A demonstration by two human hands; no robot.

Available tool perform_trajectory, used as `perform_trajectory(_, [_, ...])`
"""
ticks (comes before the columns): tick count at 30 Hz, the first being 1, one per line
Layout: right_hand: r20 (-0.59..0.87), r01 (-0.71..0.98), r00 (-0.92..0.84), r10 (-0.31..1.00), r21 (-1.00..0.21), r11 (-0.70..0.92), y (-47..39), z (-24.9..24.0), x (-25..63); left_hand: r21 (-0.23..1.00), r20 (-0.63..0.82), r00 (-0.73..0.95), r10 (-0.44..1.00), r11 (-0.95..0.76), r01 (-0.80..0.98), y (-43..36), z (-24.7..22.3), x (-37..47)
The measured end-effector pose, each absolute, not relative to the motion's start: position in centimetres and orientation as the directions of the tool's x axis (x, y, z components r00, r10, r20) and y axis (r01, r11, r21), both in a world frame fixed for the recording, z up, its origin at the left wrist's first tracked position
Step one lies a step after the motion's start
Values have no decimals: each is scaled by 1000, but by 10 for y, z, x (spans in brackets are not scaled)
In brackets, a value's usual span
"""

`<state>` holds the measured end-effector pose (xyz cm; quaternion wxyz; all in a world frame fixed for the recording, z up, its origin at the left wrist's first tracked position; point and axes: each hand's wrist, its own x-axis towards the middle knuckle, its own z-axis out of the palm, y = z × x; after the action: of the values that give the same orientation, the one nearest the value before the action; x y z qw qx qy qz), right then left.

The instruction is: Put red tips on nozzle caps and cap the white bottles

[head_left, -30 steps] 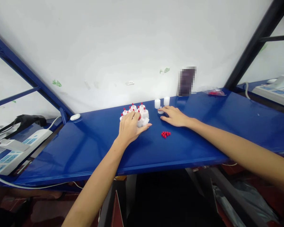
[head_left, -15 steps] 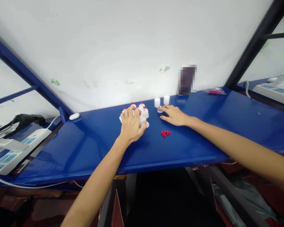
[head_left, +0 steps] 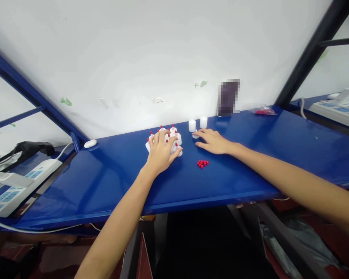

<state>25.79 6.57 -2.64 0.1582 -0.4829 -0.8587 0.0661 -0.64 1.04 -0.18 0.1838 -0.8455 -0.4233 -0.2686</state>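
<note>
My left hand spreads its fingers over a cluster of small white bottles with red tips. Its thumb is beside the nearest bottle at the cluster's right front, and the hand hides part of the group. Further right, my right hand lies low over the table with fingers stretched out and thumb apart. Its fingertips reach a small white piece, partly covered by them; I cannot tell whether they press on it. Behind that piece stand two white bottles, a left one and a right one, with no red tips visible.
Several loose red caps lie on the blue table between my forearms. A clear bag with red pieces lies at the back right. A pixelated dark panel leans on the wall. A white oval case sits back left.
My left hand's fingers have opened and spread; the bottle at the cluster's right front now shows upright with its red tip. My right hand has hardly moved.
</note>
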Motion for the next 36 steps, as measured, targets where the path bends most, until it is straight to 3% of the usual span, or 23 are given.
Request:
perform_trajectory(6, [310,727,-510,803,-344,594,62,-22,255,-35,529,740,415,-861,507,-1,4,-1])
perform_trajectory(11, [395,508,-657,642,-397,764,49,-9,251,65,432,822,372,-921,384,-8,-3,12])
perform_trajectory(20, [376,504,-680,629,-384,774,46,-8,250,66,412,835,364,-926,371,-6,-7,14])
perform_trajectory(27, [379,497,-678,630,-395,773,48,-11,250,-90,462,839,287,-926,367,-4,-14,14])
perform_trajectory(31, [377,503,-677,632,-389,771,48,-10,250,-167,405,854,325,-892,419,-5,-15,16])
perform_trajectory(36, [373,519,-670,642,-382,764,48,-10,249,-158,322,866,382,-881,447,-6,-14,18])
